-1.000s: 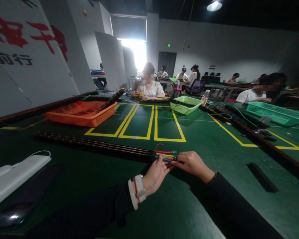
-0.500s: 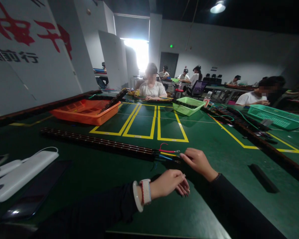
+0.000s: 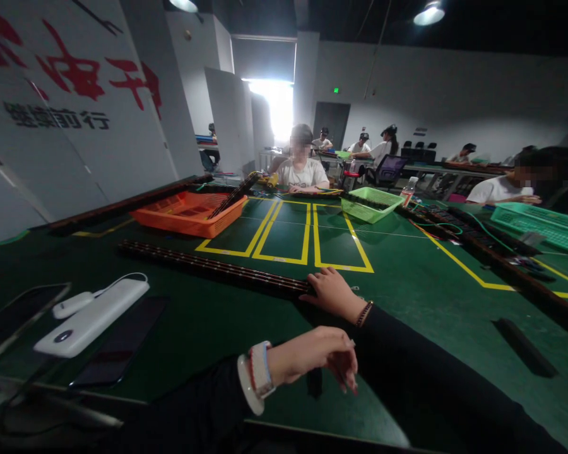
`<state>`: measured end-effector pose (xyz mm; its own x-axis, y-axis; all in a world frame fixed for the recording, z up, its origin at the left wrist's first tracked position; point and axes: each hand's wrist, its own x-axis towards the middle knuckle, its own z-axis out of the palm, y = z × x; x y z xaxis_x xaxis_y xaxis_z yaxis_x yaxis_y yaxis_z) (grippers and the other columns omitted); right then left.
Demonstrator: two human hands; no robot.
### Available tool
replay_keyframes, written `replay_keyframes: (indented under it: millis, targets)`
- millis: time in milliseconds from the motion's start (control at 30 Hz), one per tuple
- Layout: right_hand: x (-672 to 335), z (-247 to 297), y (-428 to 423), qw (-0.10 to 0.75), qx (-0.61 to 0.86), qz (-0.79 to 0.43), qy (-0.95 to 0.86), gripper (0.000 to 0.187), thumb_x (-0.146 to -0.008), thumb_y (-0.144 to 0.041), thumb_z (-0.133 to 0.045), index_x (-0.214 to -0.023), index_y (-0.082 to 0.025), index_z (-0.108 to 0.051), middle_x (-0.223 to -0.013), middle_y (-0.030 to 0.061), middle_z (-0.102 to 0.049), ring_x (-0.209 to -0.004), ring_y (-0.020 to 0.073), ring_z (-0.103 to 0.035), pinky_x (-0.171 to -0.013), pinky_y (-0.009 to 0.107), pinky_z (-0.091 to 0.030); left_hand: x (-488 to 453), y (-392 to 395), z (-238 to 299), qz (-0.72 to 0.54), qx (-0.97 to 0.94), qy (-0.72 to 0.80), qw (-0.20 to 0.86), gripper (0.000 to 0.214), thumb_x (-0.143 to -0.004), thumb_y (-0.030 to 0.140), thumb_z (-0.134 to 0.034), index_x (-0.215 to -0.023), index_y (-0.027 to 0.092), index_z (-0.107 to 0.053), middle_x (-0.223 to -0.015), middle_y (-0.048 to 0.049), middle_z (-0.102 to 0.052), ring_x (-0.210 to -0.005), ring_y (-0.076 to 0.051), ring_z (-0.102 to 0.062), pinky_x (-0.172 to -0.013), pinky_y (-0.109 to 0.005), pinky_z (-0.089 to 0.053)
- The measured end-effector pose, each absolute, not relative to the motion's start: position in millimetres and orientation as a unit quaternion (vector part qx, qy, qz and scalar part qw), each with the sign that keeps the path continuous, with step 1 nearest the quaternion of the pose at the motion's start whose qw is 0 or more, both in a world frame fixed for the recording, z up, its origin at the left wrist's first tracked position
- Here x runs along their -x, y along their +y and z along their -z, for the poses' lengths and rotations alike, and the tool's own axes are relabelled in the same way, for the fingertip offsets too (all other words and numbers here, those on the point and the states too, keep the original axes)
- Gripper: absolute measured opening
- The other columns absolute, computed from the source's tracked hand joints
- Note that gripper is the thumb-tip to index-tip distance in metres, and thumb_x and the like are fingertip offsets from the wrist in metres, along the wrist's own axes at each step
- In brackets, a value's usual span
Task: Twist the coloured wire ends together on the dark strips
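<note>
Has the right grip (image 3: pixel 334 293) at the right-hand end of a long, dark brown bundle of slim strips with pale marks (image 3: pixel 213 263), touching from above with bent fingers. Cannot tell how tightly closed, or whether pinching or merely resting there. Holds the left grip (image 3: pixel 315 356) well clear of the bundle, nearer the front edge of the dark green surface (image 3: pixel 430 302), half open with loosely curled fingers and nothing visible in them. Can see the bundle lying aslant on the surface, nearer than an orange plastic basket (image 3: pixel 182 225) and yellow tape outlines (image 3: pixel 307 236). Can also see, on the left, a white, rounded plastic device with a cable (image 3: pixel 94 318) just beside a flat black phone (image 3: pixel 120 343), and, well to the right, a short black bar (image 3: pixel 525 347).
</note>
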<state>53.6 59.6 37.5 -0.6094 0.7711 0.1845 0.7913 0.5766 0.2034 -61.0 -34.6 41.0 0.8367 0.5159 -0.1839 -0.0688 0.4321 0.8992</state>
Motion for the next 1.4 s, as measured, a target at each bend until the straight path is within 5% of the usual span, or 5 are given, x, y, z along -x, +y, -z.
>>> replay_keyframes:
  millis: [300, 567, 867, 1067, 1400]
  targets:
    - [-58.1, -58.5, 43.5, 0.089, 0.446, 0.156, -0.877, 0.034, -0.090, -0.048, -0.043, -0.088, -0.016, -0.056, -0.083, 0.0076, -0.064, -0.078, 0.0219, -0.058, -0.065, 0.030, -0.036, 184.2, 1.0, -39.7, -0.447, -0.134, 0.359, 0.809, 0.042, -0.080, 0.027, -0.054, -0.114, 0.004, -0.046, -0.112, -0.0228, -0.057, -0.109, -0.028, -0.056, -0.093, -0.040, -0.046]
    - [-89.4, -79.9, 12.9, 0.137, 0.425, 0.174, -0.878, 0.032, -0.090, -0.045, -0.045, -0.094, -0.016, -0.058, -0.087, 0.0105, -0.062, -0.081, 0.0234, -0.055, -0.067, 0.031, -0.039, 198.3, 9.7, -55.6, -0.655, -0.011, 0.359, 0.664, 0.068, -0.071, 0.013, -0.059, -0.133, 0.010, -0.032, -0.142, -0.0197, -0.029, -0.136, -0.028, -0.024, -0.105, -0.039, -0.035]
    - [-171.0, -85.9, -42.5, 0.140, 0.457, 0.203, -0.855, 0.044, -0.090, -0.053, -0.038, -0.105, -0.017, -0.058, -0.110, 0.0122, -0.060, -0.066, 0.0184, -0.061, -0.052, 0.028, -0.041, 143.3, -37.3, -53.0, -0.640, -0.065, 0.280, 0.712, 0.006, -0.074, 0.009, -0.049, -0.076, 0.014, -0.048, -0.113, -0.0172, -0.055, -0.118, -0.028, -0.051, -0.098, -0.043, -0.045]
    - [-237.5, -93.3, -93.7, 0.140, 0.552, 0.060, -0.820, 0.045, -0.079, -0.063, -0.050, -0.095, -0.022, -0.061, -0.078, 0.0058, -0.069, -0.058, 0.0209, -0.064, -0.052, 0.029, -0.047, 105.1, -69.5, -75.4, -0.579, -0.109, 0.219, 0.777, 0.032, -0.071, 0.005, -0.045, -0.102, 0.009, -0.053, -0.123, -0.0187, -0.053, -0.119, -0.028, -0.050, -0.102, -0.042, -0.043]
    - [-324.3, -65.8, -185.7, 0.279, 0.688, -0.065, -0.667, 0.040, -0.074, -0.059, -0.056, -0.095, -0.026, -0.064, -0.084, 0.0068, -0.071, -0.066, 0.0246, -0.067, -0.053, 0.029, -0.054, 29.1, -67.0, -111.7, -0.420, -0.255, 0.101, 0.865, 0.045, -0.075, 0.006, -0.045, -0.119, 0.011, -0.053, -0.127, -0.0102, -0.054, -0.128, -0.020, -0.041, -0.111, -0.036, -0.026]
